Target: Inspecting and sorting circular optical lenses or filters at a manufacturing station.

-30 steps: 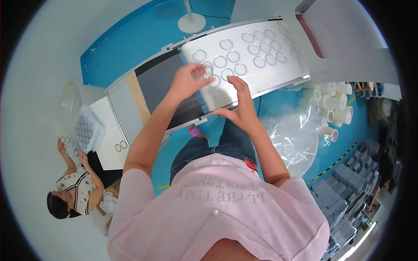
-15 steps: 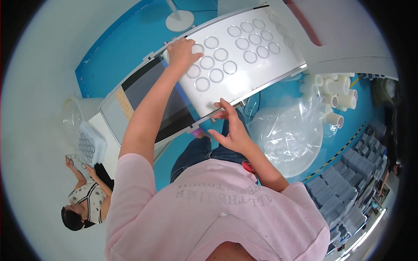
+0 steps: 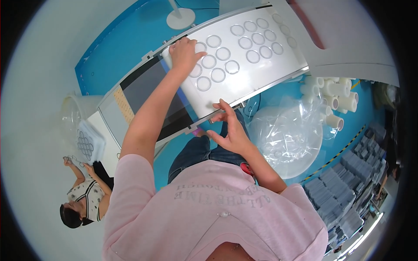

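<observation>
**Both hands on the ring sheet**

Left hand [image 3: 185, 52] is pressing down flat, fingers spread, on the white sheet [image 3: 244, 65] of clear rings at 12 o'clock. Right hand [image 3: 230, 130] is pinching its near edge, I think, fingers loosely curled. Plastic bag [image 3: 287, 135] is sitting at 3 o'clock.

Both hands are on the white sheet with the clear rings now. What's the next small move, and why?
Probably slide the white sheet a little further along the conveyor. The left hand lies flat on its far corner among the clear rings, and the right hand pinches the near edge, so both already steer it. The sheet's left end overlaps the dark belt, which suggests it is not yet settled.
</observation>
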Available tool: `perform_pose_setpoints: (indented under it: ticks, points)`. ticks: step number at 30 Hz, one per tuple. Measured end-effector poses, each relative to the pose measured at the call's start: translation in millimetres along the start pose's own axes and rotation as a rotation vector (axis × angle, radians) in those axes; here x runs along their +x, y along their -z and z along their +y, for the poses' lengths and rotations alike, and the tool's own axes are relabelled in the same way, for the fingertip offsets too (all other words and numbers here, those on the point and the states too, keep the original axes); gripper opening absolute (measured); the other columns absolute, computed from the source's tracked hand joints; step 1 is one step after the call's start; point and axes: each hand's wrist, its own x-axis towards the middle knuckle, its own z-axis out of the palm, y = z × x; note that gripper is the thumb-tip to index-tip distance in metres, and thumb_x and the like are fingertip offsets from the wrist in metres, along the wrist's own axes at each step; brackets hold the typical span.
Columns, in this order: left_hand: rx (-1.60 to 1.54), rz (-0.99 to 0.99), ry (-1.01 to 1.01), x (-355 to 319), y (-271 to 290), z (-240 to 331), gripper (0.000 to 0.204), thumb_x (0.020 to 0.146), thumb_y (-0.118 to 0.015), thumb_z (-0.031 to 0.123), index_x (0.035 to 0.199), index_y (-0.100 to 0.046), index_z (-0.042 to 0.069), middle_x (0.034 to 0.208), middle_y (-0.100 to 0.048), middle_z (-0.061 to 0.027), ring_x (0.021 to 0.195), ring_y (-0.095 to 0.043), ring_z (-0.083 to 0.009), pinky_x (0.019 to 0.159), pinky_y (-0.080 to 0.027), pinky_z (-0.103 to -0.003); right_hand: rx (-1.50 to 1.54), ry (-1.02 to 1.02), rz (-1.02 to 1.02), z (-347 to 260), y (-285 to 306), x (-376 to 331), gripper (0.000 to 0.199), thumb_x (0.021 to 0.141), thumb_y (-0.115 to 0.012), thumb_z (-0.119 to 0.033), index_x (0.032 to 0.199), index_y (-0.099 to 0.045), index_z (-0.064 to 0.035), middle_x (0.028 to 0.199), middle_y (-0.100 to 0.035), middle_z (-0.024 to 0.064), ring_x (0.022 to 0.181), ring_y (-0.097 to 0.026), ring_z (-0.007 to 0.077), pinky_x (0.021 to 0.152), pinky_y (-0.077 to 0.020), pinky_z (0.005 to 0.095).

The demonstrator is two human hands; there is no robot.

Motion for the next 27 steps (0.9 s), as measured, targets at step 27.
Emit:
perform_pose_setpoints:
  ticks: [27]
  points:
    - [-0.356, 0.646, 0.337, -270.4, 72.8, -70.0, 0.017, 0.082, -0.063, 0.007, 0.098, -0.059, 0.005, 0.097, -0.058, -0.0151, 0.091, -0.055, -0.0348, 0.079, -0.044, -0.044, -0.097, -0.023, -0.495, -15.0, -74.0, 33.6, 0.067, 0.081, -0.066, -0.001, 0.140, -0.035, -0.0036, 0.111, -0.060, 0.0096, 0.087, -0.061, 0.0162, 0.075, -0.0492, 0.0307]
